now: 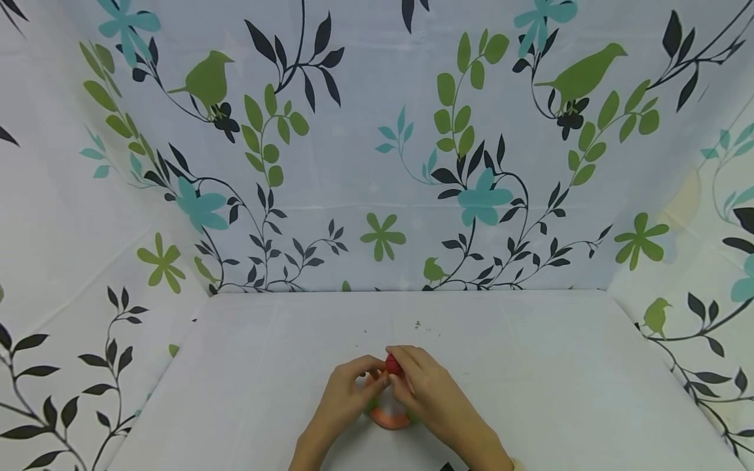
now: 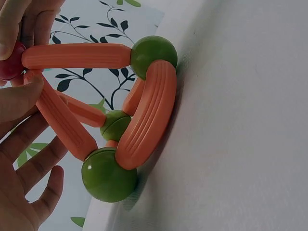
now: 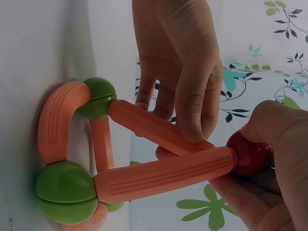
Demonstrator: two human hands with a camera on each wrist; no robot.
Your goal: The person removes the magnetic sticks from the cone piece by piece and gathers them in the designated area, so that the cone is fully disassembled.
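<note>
A pyramid-shaped building toy stands on the white table. Its base joins green balls (image 2: 109,174) with curved orange rods (image 2: 149,115), and straight orange rods (image 3: 166,174) lean up to a red ball (image 3: 248,153) at the top. My left hand (image 1: 347,396) pinches the upper end of one straight rod (image 3: 154,126) between thumb and fingers, close to the ball. With curled fingers, my right hand (image 1: 432,396) holds the red ball from the other side. The hands hide part of the joint at the top.
The white tabletop (image 1: 559,373) stretches out on both sides of the hands. Small dark specks (image 1: 417,324) mark it beyond them. A patterned cloth (image 1: 365,163) with birds and leaves hangs behind the table's far edge. A small black object (image 1: 448,467) shows at the bottom edge.
</note>
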